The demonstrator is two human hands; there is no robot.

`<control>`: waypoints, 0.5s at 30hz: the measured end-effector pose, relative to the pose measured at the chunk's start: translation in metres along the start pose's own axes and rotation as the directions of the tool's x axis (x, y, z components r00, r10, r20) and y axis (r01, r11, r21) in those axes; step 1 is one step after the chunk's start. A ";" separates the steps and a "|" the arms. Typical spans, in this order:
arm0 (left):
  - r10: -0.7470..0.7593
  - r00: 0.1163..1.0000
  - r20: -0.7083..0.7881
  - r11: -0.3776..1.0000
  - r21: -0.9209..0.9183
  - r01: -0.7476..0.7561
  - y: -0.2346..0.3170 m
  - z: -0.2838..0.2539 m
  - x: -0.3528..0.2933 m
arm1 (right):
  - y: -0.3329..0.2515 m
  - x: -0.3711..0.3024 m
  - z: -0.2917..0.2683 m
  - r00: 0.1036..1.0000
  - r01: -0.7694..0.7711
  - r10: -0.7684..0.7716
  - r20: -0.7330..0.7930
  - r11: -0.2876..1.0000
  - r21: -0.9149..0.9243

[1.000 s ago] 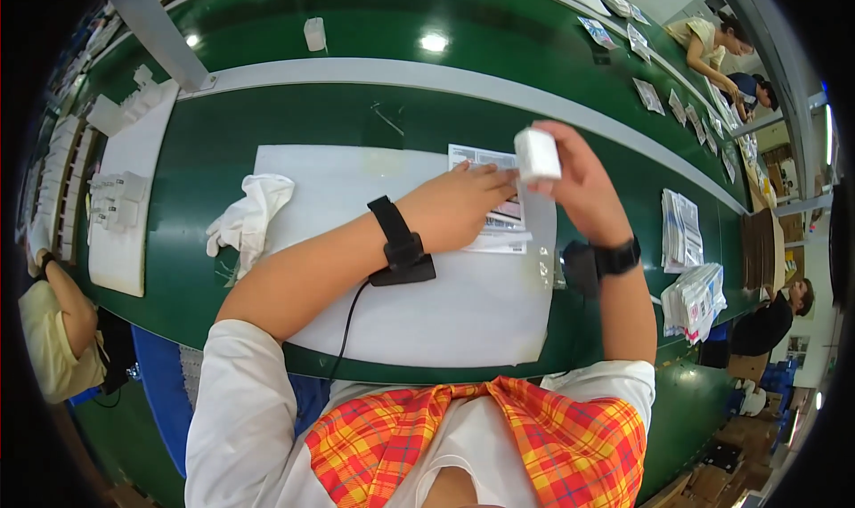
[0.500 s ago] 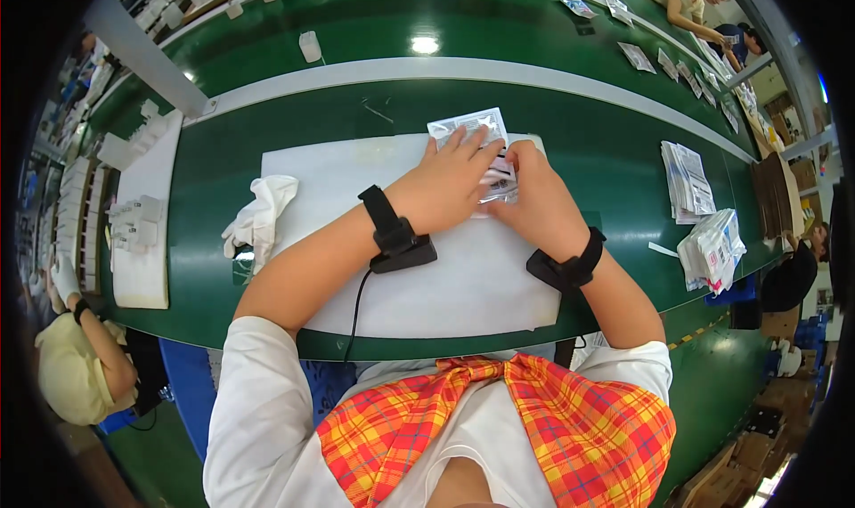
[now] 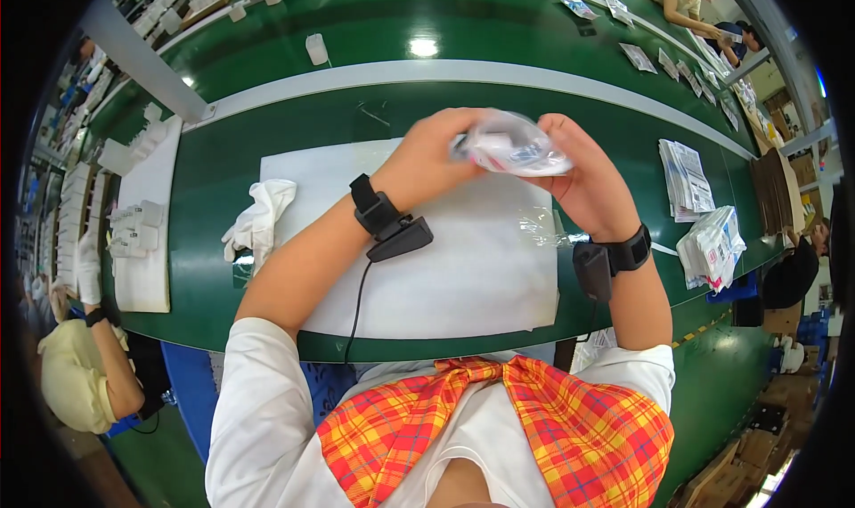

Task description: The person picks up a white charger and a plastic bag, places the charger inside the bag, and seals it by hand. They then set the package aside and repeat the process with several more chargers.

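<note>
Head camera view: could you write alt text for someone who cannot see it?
Two bare hands, left hand and right hand, hold a small clear plastic packet above a white sheet on a green table. A crumpled white glove lies left.

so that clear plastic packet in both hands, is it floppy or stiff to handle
Probably floppy: the clear plastic packet looks crumpled and bowed between the left hand and right hand. Its glossy film suggests it may be slippery. It seems light, since fingertips alone hold it up.

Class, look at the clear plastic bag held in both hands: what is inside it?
Inside the clear plastic bag a white item with some blue shows through. The left hand and right hand cover its ends, so the item's full shape is hidden.
</note>
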State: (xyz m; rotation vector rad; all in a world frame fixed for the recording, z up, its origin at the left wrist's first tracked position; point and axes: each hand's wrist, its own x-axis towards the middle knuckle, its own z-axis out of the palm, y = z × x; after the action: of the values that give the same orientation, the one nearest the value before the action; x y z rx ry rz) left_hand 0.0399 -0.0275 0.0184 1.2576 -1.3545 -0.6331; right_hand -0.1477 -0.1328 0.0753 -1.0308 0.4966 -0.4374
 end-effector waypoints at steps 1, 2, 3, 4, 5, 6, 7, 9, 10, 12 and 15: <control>-0.076 0.997 -0.033 0.997 -0.015 0.076 -0.003 0.000 0.000 | 0.002 0.000 -0.002 1.000 -0.002 0.002 0.002 1.000 0.001; -0.079 0.996 -0.036 0.997 -0.013 0.079 -0.006 0.000 0.001 | 0.008 0.002 -0.007 0.999 0.043 -0.042 0.021 0.994 -0.102; -0.127 0.991 -0.039 0.989 -0.076 0.124 -0.010 -0.002 0.002 | 0.014 0.004 -0.014 0.995 0.093 -0.086 0.043 0.975 -0.204; -0.176 0.984 -0.040 0.976 -0.138 0.169 -0.014 -0.003 0.002 | 0.019 0.005 -0.018 0.989 0.143 -0.127 0.070 0.943 -0.301; -0.224 0.974 -0.033 0.956 -0.201 0.214 -0.014 -0.003 0.004 | 0.026 0.007 -0.020 0.990 0.142 -0.128 0.067 0.944 -0.298; -0.226 0.974 -0.029 0.956 -0.199 0.216 -0.013 0.000 0.004 | 0.034 0.010 -0.020 0.993 0.121 -0.113 0.046 0.896 -0.427; -0.247 0.967 -0.059 0.936 -0.271 0.222 -0.012 0.006 0.004 | 0.042 0.012 -0.019 0.995 0.096 -0.100 0.022 0.832 -0.546; -0.294 0.948 -0.118 0.884 -0.411 0.223 -0.006 0.015 0.002 | 0.047 0.015 -0.020 0.996 0.066 -0.089 -0.002 0.754 -0.654; -0.296 0.948 -0.116 0.884 -0.410 0.225 -0.007 0.014 0.002 | 0.048 0.017 -0.022 0.995 0.057 -0.092 -0.024 0.777 -0.627; -0.363 0.926 -0.101 0.869 -0.394 0.298 -0.009 0.007 0.001 | 0.048 0.019 -0.024 0.993 0.040 -0.097 -0.069 0.819 -0.572; -0.357 0.928 -0.104 0.890 -0.339 0.305 -0.012 0.005 0.001 | 0.042 0.016 -0.031 0.994 0.028 -0.073 -0.079 0.888 -0.460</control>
State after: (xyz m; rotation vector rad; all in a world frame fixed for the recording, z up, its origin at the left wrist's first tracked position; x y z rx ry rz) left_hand 0.0392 -0.0332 0.0066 1.2533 -0.8621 -0.9260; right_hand -0.1486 -0.1447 0.0219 -1.4883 0.6787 -0.4253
